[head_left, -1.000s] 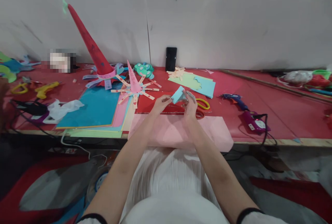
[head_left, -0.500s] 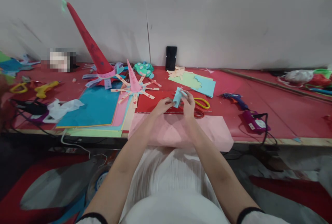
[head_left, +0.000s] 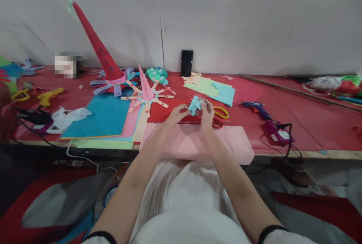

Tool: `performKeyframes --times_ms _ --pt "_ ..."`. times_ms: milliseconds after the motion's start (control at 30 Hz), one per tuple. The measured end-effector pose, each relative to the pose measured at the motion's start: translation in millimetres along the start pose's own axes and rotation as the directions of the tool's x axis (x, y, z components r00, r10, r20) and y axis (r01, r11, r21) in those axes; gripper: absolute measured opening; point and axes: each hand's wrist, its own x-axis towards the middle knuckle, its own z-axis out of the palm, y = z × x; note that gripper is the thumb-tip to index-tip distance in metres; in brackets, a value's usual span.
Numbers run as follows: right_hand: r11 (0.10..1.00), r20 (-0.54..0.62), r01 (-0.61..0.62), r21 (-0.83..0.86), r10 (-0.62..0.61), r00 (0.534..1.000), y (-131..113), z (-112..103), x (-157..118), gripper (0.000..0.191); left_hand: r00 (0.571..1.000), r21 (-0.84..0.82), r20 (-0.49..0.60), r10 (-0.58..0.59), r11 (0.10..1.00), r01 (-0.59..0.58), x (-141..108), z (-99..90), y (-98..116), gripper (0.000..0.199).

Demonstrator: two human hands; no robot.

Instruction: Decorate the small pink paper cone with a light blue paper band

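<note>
Between my hands is a small folded piece of light blue paper, raised over a red sheet. My left hand pinches its left edge. My right hand is closed on its right side, thumb and fingers together. A pair of scissors with yellow and red handles lies just right of my right hand, its blades partly hidden. Under my forearms, a pink sheet hangs over the table's front edge. To the left stands a pink paper cone with strips spread round its base.
A tall red cone leans at the back left, beside stacked coloured sheets. A phone rests against the white partition. Green and blue cut sheets lie behind my right hand. A blue glue gun and purple box are at right.
The light blue paper has opened out from a narrow folded strip into a wider shape with angled flaps. My right hand has shifted slightly to the right.
</note>
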Motion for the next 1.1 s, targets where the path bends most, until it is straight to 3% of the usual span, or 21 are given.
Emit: performKeyframes --times_ms 200,467,567,633,700,767,800,833,900,1000,1100 --pt "0.999 -0.040 0.020 -0.031 -0.021 0.999 4.8 -2.3 3.7 0.042 0.991 -0.032 0.124 -0.054 0.998 0.058 -6.6 2.1 12.5 0.017" --pt "0.993 -0.006 0.117 0.007 -0.117 0.993 13.6 -4.3 8.8 0.037 0.984 -0.031 0.152 -0.096 0.994 0.102 -5.9 4.6 8.7 0.013" --pt "0.992 -0.012 0.123 -0.019 -0.123 0.992 12.3 -5.2 8.7 0.038 0.994 0.008 0.042 -0.105 0.994 0.105 -1.6 2.7 3.9 0.016" --pt "0.993 -0.018 0.114 -0.042 -0.115 0.993 10.9 -5.6 8.2 0.038 0.982 0.039 -0.165 -0.094 0.994 0.102 2.3 -4.2 1.0 0.019" --pt "0.995 -0.016 0.091 -0.052 -0.092 0.996 10.1 -5.6 7.7 0.038 0.894 0.080 -0.445 -0.055 0.992 0.100 7.8 -18.8 -1.5 0.024" --pt "0.996 -0.014 0.076 -0.051 -0.077 0.997 10.1 -5.4 7.3 0.038 0.737 0.139 -0.675 0.027 0.986 0.091 15.3 -41.7 -3.4 0.034" --pt "0.996 -0.014 0.076 -0.048 -0.077 0.997 10.4 -5.2 7.2 0.038 0.646 0.175 -0.759 0.088 0.982 0.071 19.7 -55.6 -4.4 0.040" --pt "0.996 -0.015 0.079 -0.044 -0.079 0.997 10.7 -5.0 7.1 0.037 0.583 0.222 -0.800 0.142 0.973 0.069 24.2 -70.5 -5.6 0.048" --pt "0.996 -0.018 0.080 -0.033 -0.080 0.997 11.4 -4.4 7.3 0.036 0.578 0.294 -0.796 0.179 0.950 0.110 32.4 -100.0 -9.2 0.067" --pt "0.997 -0.019 0.068 -0.025 -0.069 0.997 11.8 -3.3 7.8 0.036 0.630 0.291 -0.768 0.117 0.940 0.180 40.2 -134.3 -18.6 0.078" --pt "0.998 -0.027 0.053 -0.041 -0.054 0.998 11.4 -2.6 7.7 0.036 0.702 0.256 -0.712 0.016 0.937 0.238 41.4 -150.3 -28.5 0.093"
